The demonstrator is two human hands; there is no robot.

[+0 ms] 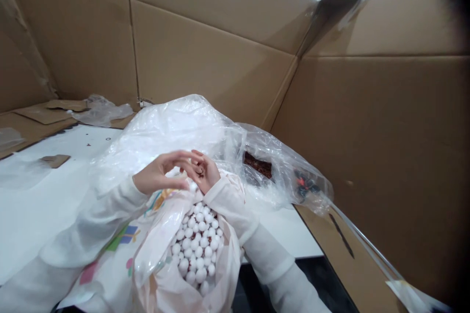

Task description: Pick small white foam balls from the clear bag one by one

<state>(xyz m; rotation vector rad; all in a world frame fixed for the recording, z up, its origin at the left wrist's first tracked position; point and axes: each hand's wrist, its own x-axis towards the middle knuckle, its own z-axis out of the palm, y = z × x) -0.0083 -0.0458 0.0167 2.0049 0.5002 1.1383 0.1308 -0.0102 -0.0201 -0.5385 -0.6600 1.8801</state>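
My left hand [165, 172] reaches across to my right hand, its thumb and stretched fingers apart and nothing visible between them. My right hand [210, 174] is cupped with the palm up, and a few small brown bits [200, 173] lie in it. Their exact kind is too small to make out. Just below both hands, a pale plastic bag [154, 254] printed with colourful shapes gapes wide. It is filled with many small white balls [198, 242], with reddish-brown bits showing between them.
A large clear plastic bag [176, 122] spreads behind my hands; a dark brown bundle [257, 165] shows inside its right part. Tall cardboard walls [213, 34] enclose the white table [22, 210]. Cardboard scraps [44, 113] and crumpled clear film [103, 110] lie at the back left.
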